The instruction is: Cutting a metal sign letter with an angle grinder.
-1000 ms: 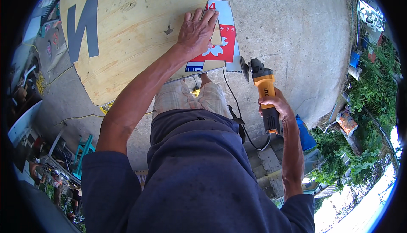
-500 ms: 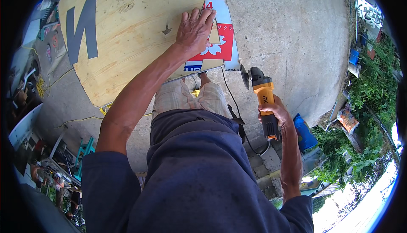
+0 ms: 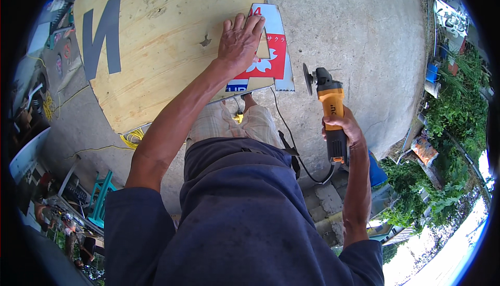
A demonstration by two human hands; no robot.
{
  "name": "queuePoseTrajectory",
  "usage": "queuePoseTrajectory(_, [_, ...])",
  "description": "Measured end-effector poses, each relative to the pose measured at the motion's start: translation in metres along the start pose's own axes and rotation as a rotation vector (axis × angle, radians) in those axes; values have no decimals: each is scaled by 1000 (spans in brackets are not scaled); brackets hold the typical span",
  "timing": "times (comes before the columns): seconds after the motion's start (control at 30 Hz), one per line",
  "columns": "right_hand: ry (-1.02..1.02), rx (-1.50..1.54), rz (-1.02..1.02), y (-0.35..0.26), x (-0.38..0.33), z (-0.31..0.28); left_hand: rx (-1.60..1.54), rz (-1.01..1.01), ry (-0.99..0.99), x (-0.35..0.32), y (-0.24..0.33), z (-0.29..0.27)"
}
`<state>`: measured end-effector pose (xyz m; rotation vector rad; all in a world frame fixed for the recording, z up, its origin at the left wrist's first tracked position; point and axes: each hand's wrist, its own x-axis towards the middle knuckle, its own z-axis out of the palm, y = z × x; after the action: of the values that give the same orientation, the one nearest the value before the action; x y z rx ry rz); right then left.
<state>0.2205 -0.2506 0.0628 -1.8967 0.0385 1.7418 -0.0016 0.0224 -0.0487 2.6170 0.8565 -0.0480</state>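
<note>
My left hand (image 3: 240,44) lies on a red, white and blue letter-shaped sheet (image 3: 274,70), its fingers stretched out over the sheet's left side and inner cut-out. Under the sheet is a plywood board (image 3: 166,52), and the sheet's right leg juts past the board's edge. Away to the right, my right hand (image 3: 344,125) is wrapped round the body of an orange and black angle grinder (image 3: 332,101). The grinder's disc (image 3: 308,79) stands apart from the sheet's right edge. Whether the disc is spinning I cannot tell.
A dark grey letter-shaped piece (image 3: 102,37) lies on the board's left part. The grinder's black cord (image 3: 287,130) loops down beside my legs. Yellow cord (image 3: 133,137) lies coiled below the board. A green plastic stool (image 3: 102,197) stands at left, plants (image 3: 455,106) at right.
My right hand has shifted the angle grinder slightly right and farther from me, widening the gap between disc and sheet. My left hand stays on the sheet. The view has tilted a little.
</note>
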Motion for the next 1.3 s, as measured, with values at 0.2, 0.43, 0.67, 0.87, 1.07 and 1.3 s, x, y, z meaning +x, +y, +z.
queuePoseTrajectory(0.2, [-54, -29, -134, -78, 44, 21, 5, -38, 30, -1, 3, 3])
queuePoseTrajectory(0.43, [-98, -99, -183, -129, 61, 26, 23, -89, 72, -9, -1, 3])
queuePoseTrajectory(0.67, [-73, -160, -181, -141, 72, 35, -67, -102, 23, -5, -2, -2])
queuePoseTrajectory(0.87, [-122, -151, -185, -150, 86, 41, -48, -87, 63, 1, -4, 1])
queuePoseTrajectory(1.07, [-133, -175, -181, -160, 92, 47, 45, -108, 68, 4, 0, 5])
queuePoseTrajectory(1.3, [-133, -224, -138, -150, 86, 38, 8, -98, 64, 3, 0, 4])
